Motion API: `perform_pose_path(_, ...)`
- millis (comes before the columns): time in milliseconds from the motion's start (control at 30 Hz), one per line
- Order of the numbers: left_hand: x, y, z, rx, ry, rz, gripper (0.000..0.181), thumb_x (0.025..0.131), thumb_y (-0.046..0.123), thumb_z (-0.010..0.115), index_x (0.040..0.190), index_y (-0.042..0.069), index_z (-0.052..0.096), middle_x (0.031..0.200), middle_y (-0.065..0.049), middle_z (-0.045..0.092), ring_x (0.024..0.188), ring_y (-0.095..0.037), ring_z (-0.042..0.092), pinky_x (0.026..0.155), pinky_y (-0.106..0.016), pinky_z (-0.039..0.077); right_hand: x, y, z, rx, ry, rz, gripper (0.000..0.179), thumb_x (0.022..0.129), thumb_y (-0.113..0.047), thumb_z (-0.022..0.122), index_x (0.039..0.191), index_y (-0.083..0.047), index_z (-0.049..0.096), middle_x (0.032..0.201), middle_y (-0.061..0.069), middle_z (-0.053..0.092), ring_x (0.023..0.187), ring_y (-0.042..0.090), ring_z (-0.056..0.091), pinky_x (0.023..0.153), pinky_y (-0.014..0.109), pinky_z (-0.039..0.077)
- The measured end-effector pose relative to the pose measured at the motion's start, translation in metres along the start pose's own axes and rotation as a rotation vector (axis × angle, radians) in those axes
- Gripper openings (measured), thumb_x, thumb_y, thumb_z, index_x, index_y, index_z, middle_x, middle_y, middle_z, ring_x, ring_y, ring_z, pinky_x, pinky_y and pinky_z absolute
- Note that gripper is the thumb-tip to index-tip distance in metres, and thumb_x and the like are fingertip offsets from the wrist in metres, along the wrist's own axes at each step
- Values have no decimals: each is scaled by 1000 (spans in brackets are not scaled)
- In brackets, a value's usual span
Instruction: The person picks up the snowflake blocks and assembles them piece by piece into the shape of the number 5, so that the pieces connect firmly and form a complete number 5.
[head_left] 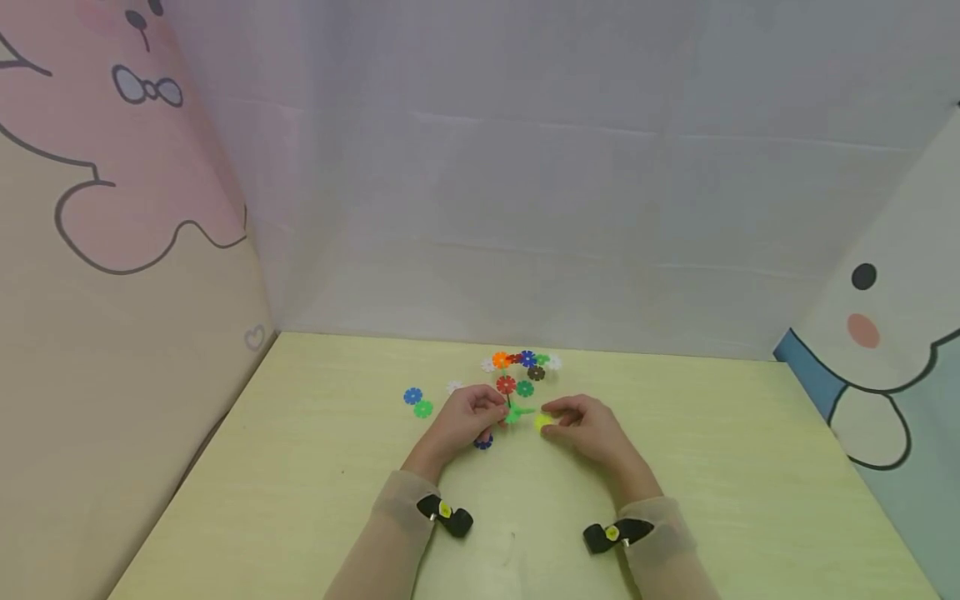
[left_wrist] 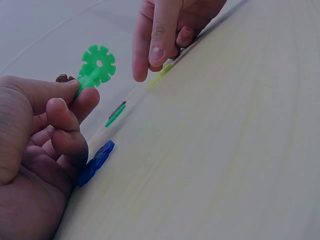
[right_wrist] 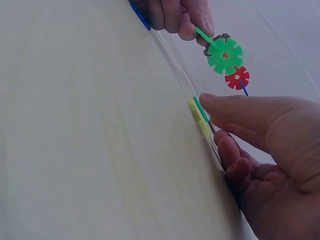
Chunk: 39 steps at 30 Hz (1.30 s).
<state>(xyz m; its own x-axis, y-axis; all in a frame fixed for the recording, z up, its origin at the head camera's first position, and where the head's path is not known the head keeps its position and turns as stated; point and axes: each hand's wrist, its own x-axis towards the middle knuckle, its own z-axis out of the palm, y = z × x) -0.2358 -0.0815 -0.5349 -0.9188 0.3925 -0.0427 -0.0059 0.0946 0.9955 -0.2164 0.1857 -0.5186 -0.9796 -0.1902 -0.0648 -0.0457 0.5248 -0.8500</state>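
Note:
My left hand point(head_left: 467, 418) pinches a bright green notched plastic disc between thumb and forefinger. Fitted at an angle to it is a second green disc point(right_wrist: 226, 56), with a brown disc point(left_wrist: 64, 78) close behind and a red disc point(right_wrist: 237, 78) beyond. In the left wrist view these green pieces are held up over the table. A yellow disc point(head_left: 542, 423) lies flat on the tabletop. My right hand point(head_left: 591, 427) hovers at it, thumb and forefinger extended and apart, fingertips right by its edge. Below my left hand sits a dark blue disc point(head_left: 483, 443).
Just left of my left hand lie a blue disc point(head_left: 412, 396), a light green disc point(head_left: 423, 409) and a white disc point(head_left: 454, 387). Farther back are an orange disc point(head_left: 501, 360), a brown disc point(head_left: 536, 373) and several others. A pale curtain point(head_left: 525, 208) hangs behind the table.

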Motion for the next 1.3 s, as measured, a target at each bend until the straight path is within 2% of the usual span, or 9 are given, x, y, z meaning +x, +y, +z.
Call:
perform_pose_path(267,0,0,1,-9,-6,-5,14,107,13,72,112,1,71,91,-12,79,54,-11,50,53,-24,45,-1,2,4,-40,21,-13,34,92,-17,90,123,-7,81,107,6,73,94,19,63,84,36,52)
perform_pose_path(500,0,-2,1,-1,-11,-4,15,107,15,72,112,1,70,90,-12,79,54,-11,50,53,-24,45,-3,0,3,-45,25,-20,28,92,-14,89,119,-7,83,107,5,73,91,17,63,83,35,52)
perform_pose_path(867,0,-4,0,2,-7,-2,14,107,13,72,111,0,69,92,-14,79,54,-10,50,53,-24,45,-3,0,3,-26,16,-16,25,91,-11,90,114,-6,83,101,4,72,88,17,63,80,33,52)
perform_pose_path(1300,0,-1,1,15,-14,1,14,107,14,71,112,0,69,93,-16,78,55,-10,49,53,-24,45,-1,1,2,3,7,-11,26,90,-11,90,114,-8,80,103,4,73,88,18,62,79,35,51)
